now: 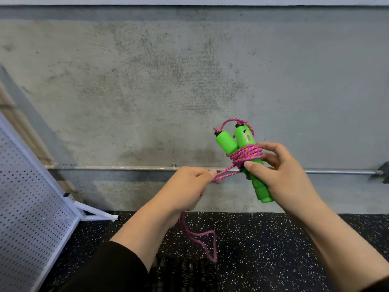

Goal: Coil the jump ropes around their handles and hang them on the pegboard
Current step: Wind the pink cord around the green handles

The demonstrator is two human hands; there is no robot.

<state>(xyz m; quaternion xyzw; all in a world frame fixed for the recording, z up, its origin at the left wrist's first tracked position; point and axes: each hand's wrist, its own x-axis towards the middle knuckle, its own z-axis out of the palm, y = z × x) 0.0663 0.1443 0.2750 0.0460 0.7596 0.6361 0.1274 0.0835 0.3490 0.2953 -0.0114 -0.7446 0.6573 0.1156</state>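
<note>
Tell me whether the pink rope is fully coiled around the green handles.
Partly coiled. Several turns of the pink rope bind the green handles; the left hand pulls a strand, slack dangling below.

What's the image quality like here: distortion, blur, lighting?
Head view: wide-angle bowing, the wall pipe curves and the pegboard leans at the left edge; lighting soft and even, no glare; green handles and coiled rope fairly sharp; the loose rope loop below the left hand is soft; right hand crisp.
</note>
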